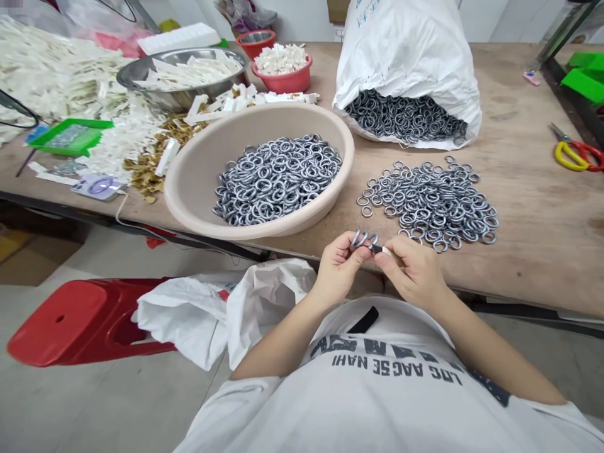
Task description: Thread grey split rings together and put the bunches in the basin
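Observation:
Close to the table's front edge, my left hand [340, 269] is closed on a few shiny grey rings [359, 239], which stand up side by side above the fingers. My right hand [416, 269] pinches a small black piece with a white end [377, 249], right against the rings; its exact kind is not clear. Both thumbs nearly meet. Just beyond my right hand lies a loose pile of similar grey rings [431, 198]. Left of it, a beige basin [189, 204] holds many more grey rings [278, 182].
A white sack [406, 56] spills open with darker rings behind the pile. Scissors [576, 154] lie far right. White strips, brass-coloured pieces [147, 173], a metal bowl [182, 97], a red bowl [283, 78] and a green tray [87, 150] crowd the left. Below stands a red stool [59, 321].

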Available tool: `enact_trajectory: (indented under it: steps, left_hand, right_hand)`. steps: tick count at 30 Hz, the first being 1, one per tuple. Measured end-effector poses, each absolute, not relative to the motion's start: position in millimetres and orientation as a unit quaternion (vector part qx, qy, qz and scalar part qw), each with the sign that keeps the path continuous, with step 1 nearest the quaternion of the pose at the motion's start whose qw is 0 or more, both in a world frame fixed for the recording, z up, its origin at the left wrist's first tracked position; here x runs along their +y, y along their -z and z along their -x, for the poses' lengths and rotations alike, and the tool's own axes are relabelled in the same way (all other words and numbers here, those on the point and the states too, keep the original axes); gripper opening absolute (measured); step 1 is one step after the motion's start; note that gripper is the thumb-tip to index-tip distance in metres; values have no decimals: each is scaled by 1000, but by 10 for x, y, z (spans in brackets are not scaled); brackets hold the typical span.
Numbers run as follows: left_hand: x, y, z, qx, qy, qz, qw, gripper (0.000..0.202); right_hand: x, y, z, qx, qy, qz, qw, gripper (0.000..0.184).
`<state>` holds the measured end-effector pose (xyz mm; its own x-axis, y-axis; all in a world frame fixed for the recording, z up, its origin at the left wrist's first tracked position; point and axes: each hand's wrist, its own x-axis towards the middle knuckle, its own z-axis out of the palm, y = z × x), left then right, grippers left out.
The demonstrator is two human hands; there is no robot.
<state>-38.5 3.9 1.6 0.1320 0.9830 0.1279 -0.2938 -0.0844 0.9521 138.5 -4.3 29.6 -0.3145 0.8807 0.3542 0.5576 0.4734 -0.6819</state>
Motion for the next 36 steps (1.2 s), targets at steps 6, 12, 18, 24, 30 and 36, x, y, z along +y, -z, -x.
enact_trajectory:
  steps: [6, 12, 18, 24, 30, 36]
  left_hand:
    - [22, -9, 372, 375, -546, -480, 574, 21]
    - [-26, -4, 422, 335, -543, -503, 583, 20]
    - [-21, 43, 525, 346, -560, -456, 599, 24]
    - [37, 110, 652, 401, -601, -421, 548, 25]
    - [126, 109, 625, 443, -578, -439, 527, 30]
    - [108, 58, 426, 352, -486, -407, 689, 31]
  right_hand:
    - [-89, -342, -1337, -789, -199, 467, 346, 33]
    - [114, -217, -1387, -741, -240, 529, 336, 41]
    - [697, -170, -1283, -760, -103, 609, 201, 38]
    - [1045, -187, -992, -799, -72, 590, 87, 28]
    - [716, -307, -1307, -787, -284, 464, 290, 21]
    - [317, -210, -1409, -707, -402, 423, 399, 19]
